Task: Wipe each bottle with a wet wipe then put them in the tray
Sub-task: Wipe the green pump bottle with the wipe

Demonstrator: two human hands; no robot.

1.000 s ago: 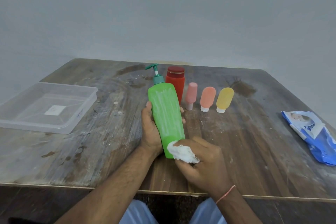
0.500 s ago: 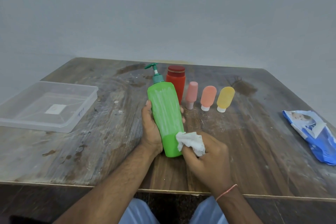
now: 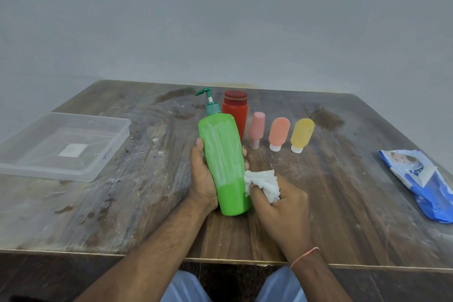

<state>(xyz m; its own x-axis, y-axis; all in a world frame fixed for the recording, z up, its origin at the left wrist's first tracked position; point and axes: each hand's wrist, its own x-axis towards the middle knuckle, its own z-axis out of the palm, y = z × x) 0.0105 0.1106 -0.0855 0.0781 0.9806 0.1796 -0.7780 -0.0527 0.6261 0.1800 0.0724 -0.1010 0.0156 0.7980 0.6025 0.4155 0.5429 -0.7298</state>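
Note:
My left hand (image 3: 203,176) grips a tall green pump bottle (image 3: 221,154) from behind, holding it tilted over the table's middle. White streaks cover the bottle's upper part; its lower part looks clean. My right hand (image 3: 282,206) holds a crumpled white wet wipe (image 3: 262,184) against the bottle's lower right side. Behind stand a red bottle (image 3: 235,111), a pink bottle (image 3: 256,129), an orange bottle (image 3: 279,133) and a yellow bottle (image 3: 302,134) in a row. The clear plastic tray (image 3: 117,141) lies at the left, holding only a small label.
A blue and white wet-wipe pack (image 3: 421,179) lies at the right edge of the worn wooden table (image 3: 122,203). A grey wall stands behind the table. My knees show below the near edge.
My right hand with the wipe has moved up from the bottle's bottom front to its lower right side. The left hand has kept its grip on the bottle.

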